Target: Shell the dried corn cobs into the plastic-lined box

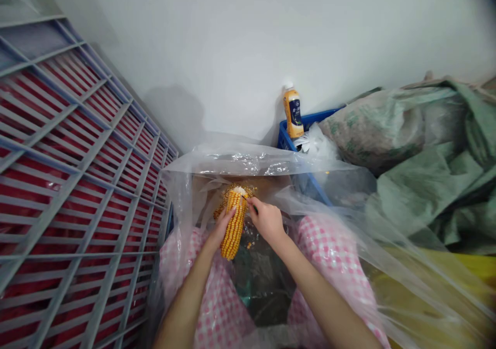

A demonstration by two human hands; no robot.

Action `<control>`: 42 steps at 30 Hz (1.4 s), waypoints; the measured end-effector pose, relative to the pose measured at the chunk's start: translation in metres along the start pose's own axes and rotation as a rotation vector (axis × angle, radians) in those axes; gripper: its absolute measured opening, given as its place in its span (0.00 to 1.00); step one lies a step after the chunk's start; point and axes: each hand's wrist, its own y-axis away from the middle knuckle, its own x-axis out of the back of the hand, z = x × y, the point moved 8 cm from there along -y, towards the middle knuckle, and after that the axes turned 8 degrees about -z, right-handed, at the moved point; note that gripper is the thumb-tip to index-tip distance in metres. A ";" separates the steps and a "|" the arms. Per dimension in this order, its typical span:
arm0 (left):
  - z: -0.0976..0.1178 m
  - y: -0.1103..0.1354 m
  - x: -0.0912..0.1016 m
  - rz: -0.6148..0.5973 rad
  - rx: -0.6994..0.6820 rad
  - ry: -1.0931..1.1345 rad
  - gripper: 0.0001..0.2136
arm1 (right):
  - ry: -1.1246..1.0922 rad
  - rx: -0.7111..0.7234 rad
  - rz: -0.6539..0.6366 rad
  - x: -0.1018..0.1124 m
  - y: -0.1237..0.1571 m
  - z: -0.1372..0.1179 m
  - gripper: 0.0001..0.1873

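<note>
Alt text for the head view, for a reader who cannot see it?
A left hand grips a yellow corn cob upright over a clear plastic sheet across the lap, while the right hand pinches at its tip. An orange plastic bottle stands behind.

The left hand [221, 228] grips a yellow corn cob [234, 224] held upright over a clear plastic sheet [240, 163], while the right hand [267, 220], at the cob's three o'clock, pinches its bare top end. Loose kernels [250, 244] lie beneath. At one o'clock an orange bottle [293, 112] stands in a blue crate [289, 137].
</note>
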 end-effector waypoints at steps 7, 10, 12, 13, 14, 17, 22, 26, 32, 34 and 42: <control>-0.004 0.003 -0.003 0.006 0.020 -0.022 0.22 | 0.071 0.064 -0.025 -0.010 0.006 -0.009 0.15; -0.001 0.001 -0.002 0.017 -0.035 -0.022 0.22 | 0.096 0.090 -0.048 -0.014 0.011 -0.014 0.14; 0.001 0.000 -0.001 0.022 -0.082 -0.009 0.22 | 0.099 0.109 -0.057 -0.016 0.014 -0.017 0.14; 0.001 0.000 -0.001 0.021 -0.090 -0.001 0.21 | 0.098 0.115 -0.059 -0.016 0.014 -0.018 0.14; 0.000 -0.001 -0.001 0.020 -0.086 0.005 0.21 | 0.095 0.116 -0.059 -0.015 0.014 -0.019 0.14; -0.004 -0.002 -0.001 0.013 -0.046 0.017 0.21 | 0.074 0.115 -0.057 -0.009 0.013 -0.015 0.15; -0.010 -0.003 -0.001 0.022 0.074 0.045 0.23 | -0.045 0.013 -0.011 0.013 0.010 0.002 0.14; -0.009 -0.003 0.000 0.040 0.097 0.060 0.25 | -0.084 -0.011 0.018 0.019 0.010 0.005 0.15; -0.011 0.001 0.000 0.037 0.089 0.065 0.24 | -0.071 0.019 0.021 0.009 0.007 -0.002 0.15; -0.014 0.002 0.000 0.034 0.090 0.055 0.24 | -0.035 0.037 -0.009 0.005 0.007 -0.005 0.15; -0.009 -0.001 -0.003 -0.008 -0.070 0.026 0.21 | 0.127 0.108 -0.134 -0.006 0.014 -0.019 0.14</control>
